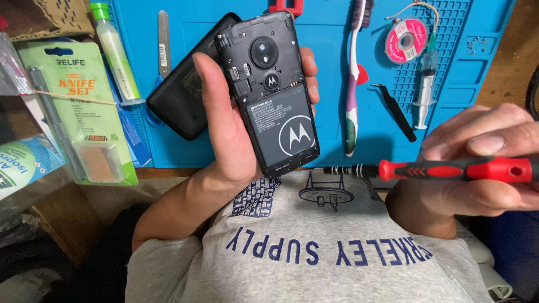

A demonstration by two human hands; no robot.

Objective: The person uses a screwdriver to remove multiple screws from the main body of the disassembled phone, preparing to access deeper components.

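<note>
- Over the near edge of the blue repair mat (337, 151), I see the left hand (224, 134) holding an opened smartphone (269, 90) upright, back facing the camera, rear cover off, battery and camera module exposed.
- The left hand's fingers are wrapped tight on the phone: thumb (205, 84) along its left edge, the other fingertips showing at its right edge.
- Low on the right, I see the right hand (477, 168) clamped around a red-and-black precision screwdriver (449, 169), held almost level, its dark tip pointing left and ending just beside the phone's lower right corner; I cannot tell if it touches.
- Behind the phone, the black back cover (182, 95) lies on the mat, partly hidden by the hand.
- On the mat I also see a toothbrush (352, 84) lying lengthwise, black tweezers (396, 112), a syringe (425, 90) and a pink reel of desoldering braid (405, 40).
- A metal pry tool (163, 42) lies near the mat's upper left, with small screws (477, 45) in a tray section at upper right.
- On the worktop to the left lie a green knife-set package (84, 112) and a green-capped tube (115, 50).
- Below, the person's grey printed shirt (314, 258) fills the frame.
</note>
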